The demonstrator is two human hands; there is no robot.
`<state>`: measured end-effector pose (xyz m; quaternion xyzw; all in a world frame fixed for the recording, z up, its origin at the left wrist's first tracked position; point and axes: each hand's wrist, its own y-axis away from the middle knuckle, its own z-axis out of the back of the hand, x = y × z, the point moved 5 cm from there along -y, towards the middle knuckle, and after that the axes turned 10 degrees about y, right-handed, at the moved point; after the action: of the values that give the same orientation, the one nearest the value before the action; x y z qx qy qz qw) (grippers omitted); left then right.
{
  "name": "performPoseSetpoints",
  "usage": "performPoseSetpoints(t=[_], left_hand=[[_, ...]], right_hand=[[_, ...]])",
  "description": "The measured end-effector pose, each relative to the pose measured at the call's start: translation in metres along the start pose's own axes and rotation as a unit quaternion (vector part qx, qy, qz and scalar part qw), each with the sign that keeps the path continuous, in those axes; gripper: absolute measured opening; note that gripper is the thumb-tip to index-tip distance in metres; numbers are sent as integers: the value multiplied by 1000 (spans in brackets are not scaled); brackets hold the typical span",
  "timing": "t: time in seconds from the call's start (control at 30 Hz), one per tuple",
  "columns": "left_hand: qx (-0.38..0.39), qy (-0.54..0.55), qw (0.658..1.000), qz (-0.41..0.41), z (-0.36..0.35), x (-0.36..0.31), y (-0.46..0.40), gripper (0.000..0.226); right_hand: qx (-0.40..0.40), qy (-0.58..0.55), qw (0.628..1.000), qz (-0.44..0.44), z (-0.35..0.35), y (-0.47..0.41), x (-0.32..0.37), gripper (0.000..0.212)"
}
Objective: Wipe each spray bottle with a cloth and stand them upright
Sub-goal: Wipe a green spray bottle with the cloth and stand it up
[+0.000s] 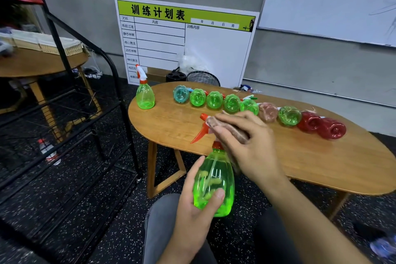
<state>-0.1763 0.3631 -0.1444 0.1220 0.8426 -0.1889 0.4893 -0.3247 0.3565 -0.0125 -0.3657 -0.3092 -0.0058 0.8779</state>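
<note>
My left hand (194, 203) grips a green spray bottle (214, 180) by its body, held over my lap in front of the table. Its orange trigger head (201, 129) points up and left. My right hand (246, 141) holds a brown cloth (235, 130) wrapped against the bottle's head and neck. One green spray bottle (145, 94) stands upright at the table's far left end. Several bottles lie on their sides in a row across the table: a teal one (181, 93), green ones (214, 99), a pink one (267, 111), two red ones (331, 128).
The oval wooden table (310, 163) has bare surface in front of the row. A black metal rack (85, 113) stands to the left, with a water bottle (48, 152) on the floor beneath. A printed board (214, 49) leans on the wall behind.
</note>
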Motion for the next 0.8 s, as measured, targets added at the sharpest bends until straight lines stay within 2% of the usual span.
performPoseSetpoints(t=[0.07,0.17,0.33,0.43,0.53,0.7,0.8], left_hand=[[-10,26,1000,3,1,-2,0,72],[-32,57,998,20,6,-1,-2,71],[-44,61,996,36,9,6,-4,60],[-30,50,997,51,6,7,-3,52],[-10,42,997,70,2,8,0,54],[9,4,998,60,-2,6,0,93],[-24,35,997,57,4,9,-1,78]], right_hand=[[-43,-45,996,-62,9,22,-13,28],[-46,-110,982,-148,6,60,-39,27],[-54,-217,951,-216,-12,97,-51,25],[-62,-258,935,-235,-15,104,-52,24],[-66,-269,933,-230,-17,109,-50,24],[-63,-294,926,-228,-20,114,-49,26],[-61,-295,923,-240,-20,116,-49,26]])
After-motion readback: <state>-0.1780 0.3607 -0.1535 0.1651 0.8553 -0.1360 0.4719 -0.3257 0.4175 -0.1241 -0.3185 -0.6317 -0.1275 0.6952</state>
